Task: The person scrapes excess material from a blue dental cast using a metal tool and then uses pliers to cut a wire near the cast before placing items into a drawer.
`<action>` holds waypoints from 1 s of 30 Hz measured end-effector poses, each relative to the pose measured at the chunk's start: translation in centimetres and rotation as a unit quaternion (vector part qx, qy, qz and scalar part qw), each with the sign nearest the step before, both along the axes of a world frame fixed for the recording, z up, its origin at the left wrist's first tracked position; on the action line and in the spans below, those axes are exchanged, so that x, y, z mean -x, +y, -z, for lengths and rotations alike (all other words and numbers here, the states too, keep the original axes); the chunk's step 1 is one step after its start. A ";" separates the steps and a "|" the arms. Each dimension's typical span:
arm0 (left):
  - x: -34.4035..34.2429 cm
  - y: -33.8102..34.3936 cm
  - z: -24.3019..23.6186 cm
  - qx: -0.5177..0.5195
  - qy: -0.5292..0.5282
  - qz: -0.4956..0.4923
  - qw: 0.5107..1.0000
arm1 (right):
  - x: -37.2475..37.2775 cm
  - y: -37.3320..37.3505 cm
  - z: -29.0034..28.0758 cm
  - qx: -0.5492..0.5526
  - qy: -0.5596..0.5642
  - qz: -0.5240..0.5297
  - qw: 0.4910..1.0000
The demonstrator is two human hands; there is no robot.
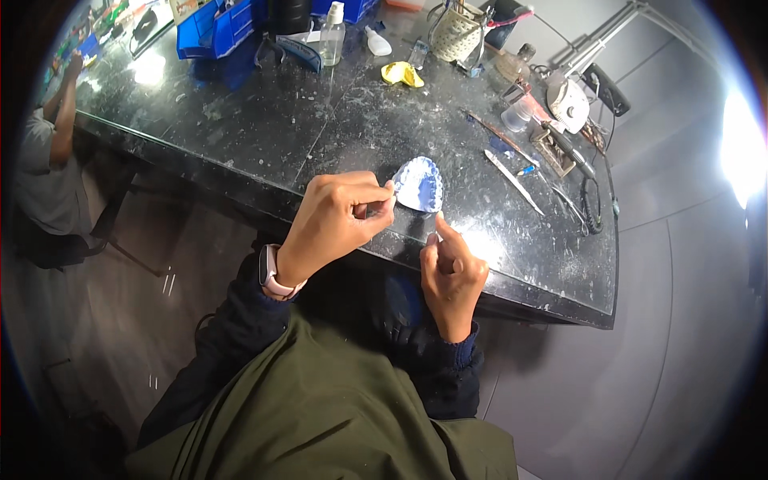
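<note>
A pale blue-white dental model (pixel 419 186), horseshoe-shaped with a bumpy row of teeth round its rim, is close to the desk's front edge between my hands. My left hand (pixel 340 212) has thumb and index finger pinched together at the model's left edge; the fingertips partly hide that edge. At the model's lower right edge is the index fingertip of my right hand (pixel 454 272), its thumb close beside and its other fingers curled in. I cannot tell whether the model is lifted or rests on the black desk (pixel 264 148).
Behind lie a yellow moulded piece (pixel 402 74), a clear spray bottle (pixel 332 36), a white squeeze bottle (pixel 378 42) and blue bins (pixel 214 30). To the right are a white-bladed tool (pixel 514 182), a corded handpiece (pixel 570 148) and a woven tool holder (pixel 458 32). Another person's arm (pixel 64 120) shows at far left.
</note>
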State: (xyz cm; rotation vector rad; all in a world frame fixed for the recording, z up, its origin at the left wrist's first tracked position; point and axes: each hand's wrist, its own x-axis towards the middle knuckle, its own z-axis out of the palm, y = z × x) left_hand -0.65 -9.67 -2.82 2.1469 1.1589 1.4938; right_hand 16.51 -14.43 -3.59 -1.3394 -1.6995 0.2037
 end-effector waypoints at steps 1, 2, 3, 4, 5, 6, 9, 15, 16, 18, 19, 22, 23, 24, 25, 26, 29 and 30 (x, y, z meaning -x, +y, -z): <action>-0.1 -0.1 0.1 0.001 0.000 0.000 1.000 | -0.1 0.0 0.0 0.002 0.001 -0.006 1.000; -0.1 -0.2 0.1 -0.001 -0.004 -0.003 1.000 | -0.2 -0.1 -0.1 0.003 0.001 -0.006 1.000; -0.2 -0.2 0.2 -0.005 -0.006 -0.007 1.000 | -0.2 -0.2 0.1 0.000 0.004 -0.006 1.000; -0.3 -0.3 0.3 -0.005 -0.006 -0.007 1.000 | -0.2 -0.2 0.2 -0.004 0.007 -0.006 1.000; -0.4 -0.3 0.4 -0.008 -0.005 -0.016 1.000 | -0.2 -0.2 0.3 -0.005 0.008 -0.006 1.000; -0.4 -0.5 0.5 -0.012 -0.004 -0.025 1.000 | -0.1 -0.3 0.3 -0.010 0.014 -0.001 1.000; -0.6 -0.5 0.3 -0.020 0.010 -0.033 0.999 | 0.2 -0.4 0.4 -0.016 0.032 0.006 0.999; -0.5 -0.8 0.0 -0.003 -0.027 -0.028 0.999 | 0.3 -0.3 1.3 -0.028 0.078 0.021 0.996; -0.5 -0.8 0.0 0.001 -0.038 -0.025 0.999 | 0.3 -0.3 1.4 -0.036 0.089 0.016 0.995; -0.3 -0.8 -0.2 0.010 -0.039 -0.019 0.999 | 0.0 -0.4 1.3 -0.029 0.098 0.013 0.995; -0.3 -0.7 -0.2 0.023 -0.039 -0.012 0.999 | 0.0 -0.4 1.0 -0.028 0.098 0.011 0.995; -0.1 -0.7 -0.1 0.021 -0.026 -0.009 0.999 | 0.1 -0.7 0.3 0.026 0.105 0.013 0.994; -0.1 -0.7 0.0 0.018 -0.027 -0.011 0.999 | 0.0 -0.8 0.3 0.014 0.097 0.012 0.995; -0.1 -0.7 -0.1 0.018 -0.021 -0.009 1.000 | 0.0 -0.8 0.3 0.001 0.088 0.011 0.996; -0.2 -0.7 -0.1 0.018 -0.014 -0.008 1.000 | 0.1 -0.8 0.3 -0.002 0.087 0.009 0.996; -0.3 -0.8 -0.2 0.018 -0.019 -0.008 1.000 | 0.2 -0.8 0.3 -0.002 0.083 0.019 0.996; -0.2 -0.8 -0.4 0.020 -0.022 -0.011 0.999 | 0.3 -0.5 0.2 -0.012 0.059 0.032 0.998; -0.2 -0.7 -0.4 0.017 -0.022 -0.011 1.000 | 0.3 -0.4 0.2 -0.018 0.039 0.037 0.998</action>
